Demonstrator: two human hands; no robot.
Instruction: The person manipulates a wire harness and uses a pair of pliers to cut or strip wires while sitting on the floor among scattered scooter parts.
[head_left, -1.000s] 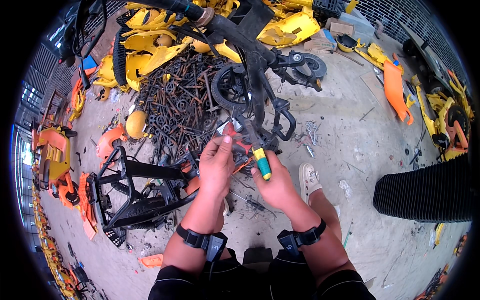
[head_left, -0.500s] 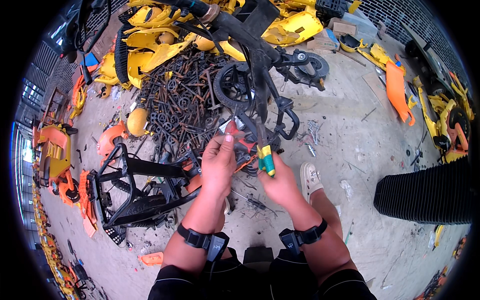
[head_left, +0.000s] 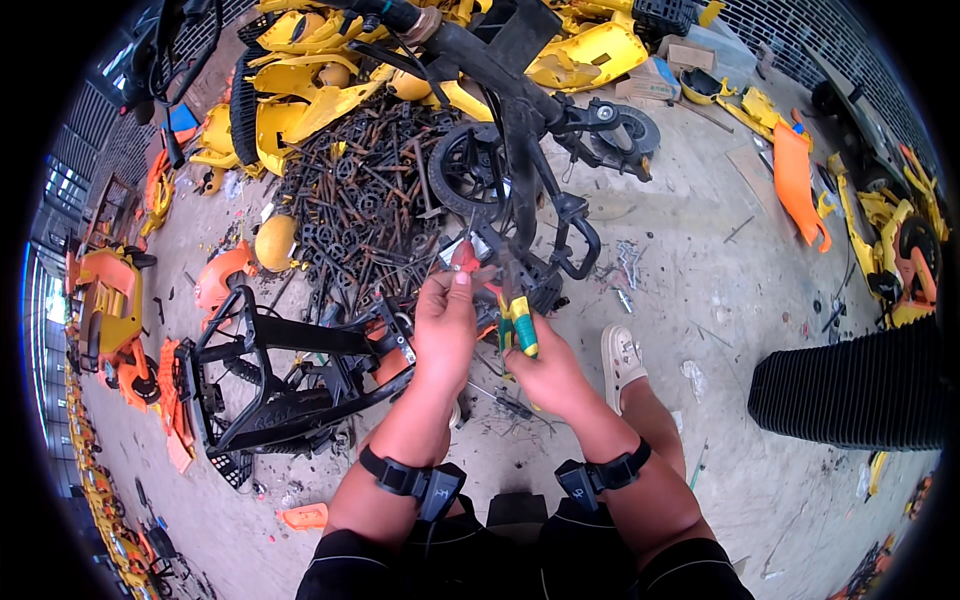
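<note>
In my right hand (head_left: 548, 375) is a pair of pliers (head_left: 524, 325) with yellow and green handles, jaws pointing away from me and blurred. My left hand (head_left: 445, 325) is closed, thumb and fingers pinching a small red piece (head_left: 466, 257) whose kind I cannot make out. Both hands are close together, just in front of a black scooter frame (head_left: 520, 130) with its wheel (head_left: 468, 172). Whether the pliers' jaws touch the red piece or the frame is not clear.
Left of my hands lies a black tubular frame (head_left: 310, 335). Beyond it spreads a heap of rusty metal parts (head_left: 350, 200), with yellow plastic panels (head_left: 325, 105) behind. A black ribbed stack (head_left: 845, 385) stands right. An orange panel (head_left: 795, 185) lies farther off.
The pliers and my right hand have shifted slightly left and nearer to me, toward the left hand. The left hand keeps its pinch, turned a little and moved slightly right.
</note>
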